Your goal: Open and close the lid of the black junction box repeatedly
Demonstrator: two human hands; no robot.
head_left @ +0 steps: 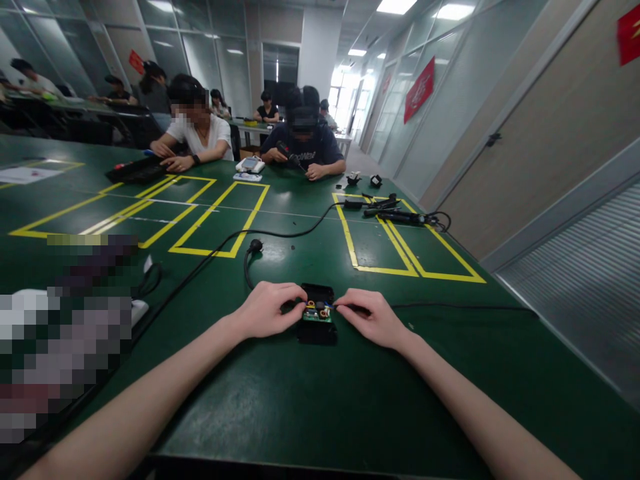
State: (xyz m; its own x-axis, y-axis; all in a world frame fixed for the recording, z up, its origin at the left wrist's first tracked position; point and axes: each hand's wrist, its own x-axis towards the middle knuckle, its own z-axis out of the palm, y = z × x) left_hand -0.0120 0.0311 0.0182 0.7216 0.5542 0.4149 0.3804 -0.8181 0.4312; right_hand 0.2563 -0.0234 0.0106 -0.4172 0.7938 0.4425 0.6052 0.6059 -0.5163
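Observation:
A small green circuit board point(318, 319) with copper coils and thin wires lies in an opened black plastic case point(318, 335) on the green table. From the left, my left hand point(273, 308) pinches the board's left end between thumb and forefinger. At the opposite end my right hand point(373, 317) has its fingertips closed on the end of a black cable point(450, 306), where blue wire shows. That cable trails away to the right. A short cord with a black plug point(256, 246) runs behind my left hand; where it joins is hidden.
Yellow tape rectangles point(203, 253) mark the table point(280, 407). A long black cord point(200, 263) crosses it towards several black tools point(395, 212). Two people work across the table, one holding a power tool point(290, 157). Blurred items point(75, 333) lie at my left.

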